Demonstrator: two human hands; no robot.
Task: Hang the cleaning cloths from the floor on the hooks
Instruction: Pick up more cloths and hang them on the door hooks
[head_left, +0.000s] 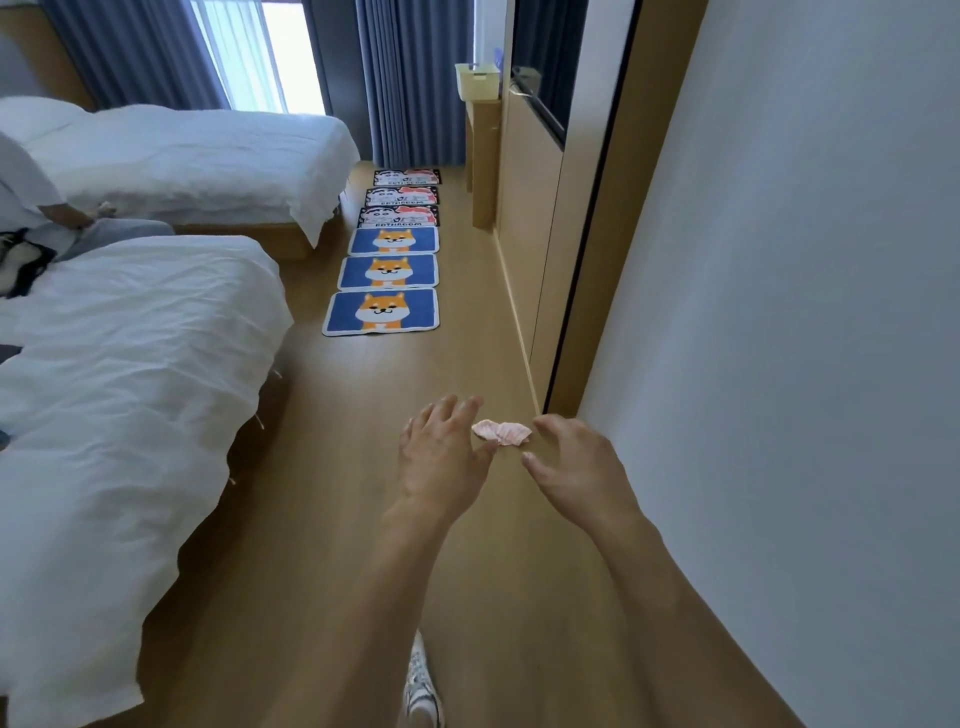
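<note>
Both my arms reach forward over the wooden floor (363, 467). My left hand (441, 457) and right hand (576, 467) have their fingers spread apart, gripping nothing. Between them in view, a crumpled pink cloth (503, 432) lies on the floor near the right-hand wall (779, 364). Farther off lie dog-print mats (383, 310).

A crumpled pink cloth (503, 433) lies soft on the smooth, satin-finish light wooden floor (332, 467); creased white cotton-like bedding (130, 364) looks matt, as does the plain grey painted wall (805, 312); blue printed dog mats (383, 312) appear napped.
</note>
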